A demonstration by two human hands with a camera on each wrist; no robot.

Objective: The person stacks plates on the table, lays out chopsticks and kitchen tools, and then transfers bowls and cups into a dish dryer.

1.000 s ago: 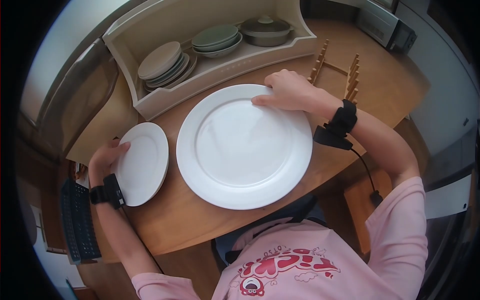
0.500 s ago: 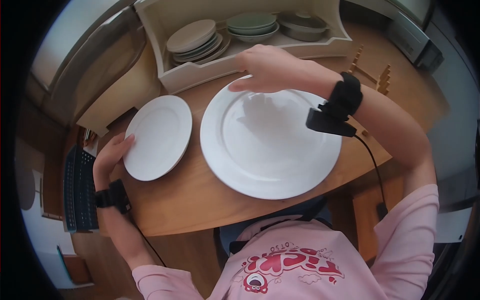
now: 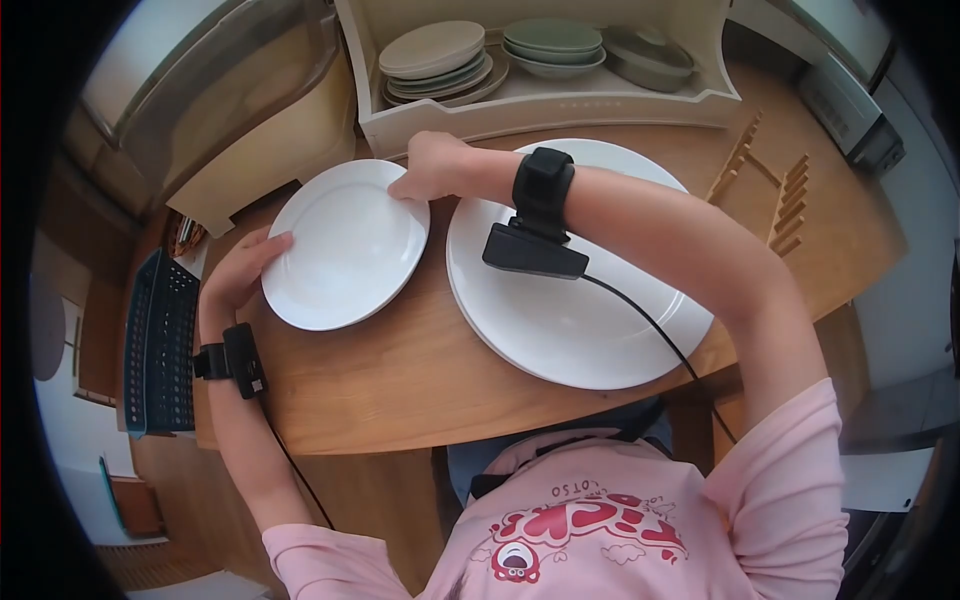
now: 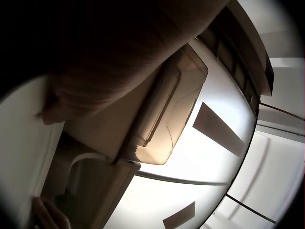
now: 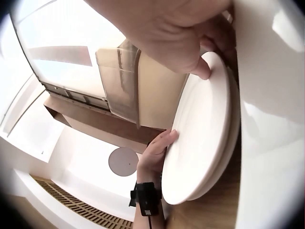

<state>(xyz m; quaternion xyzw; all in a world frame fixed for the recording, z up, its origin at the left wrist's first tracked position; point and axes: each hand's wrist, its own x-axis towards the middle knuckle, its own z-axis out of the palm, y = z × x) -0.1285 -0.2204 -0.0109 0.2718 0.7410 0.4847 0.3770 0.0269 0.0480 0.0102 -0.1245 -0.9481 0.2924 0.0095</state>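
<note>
Two stacked small white plates [image 3: 345, 262] are between my hands at the left of the table. My left hand [image 3: 240, 272] grips their left edge, thumb over the top plate's rim. At their upper right edge my right hand [image 3: 432, 166] pinches the rim, its thumb [image 5: 204, 69] on the upper face in the right wrist view. Seen there, the small plates are close over the wood. A stack of large white plates [image 3: 590, 335] lies just to the right, partly covered by my right forearm.
Behind stands a cream shelf [image 3: 480, 122] with stacked plates [image 3: 433, 50], green bowls [image 3: 553, 38] and a lidded pot [image 3: 650, 60]. A wooden dish rack [image 3: 790, 205] is at the right. A dark basket [image 3: 160, 340] sits by the table's left edge.
My right hand has left the large plates' rim and moved left onto the small plates' edge. My left hand has stayed on the small plates. The head view has shifted.
</note>
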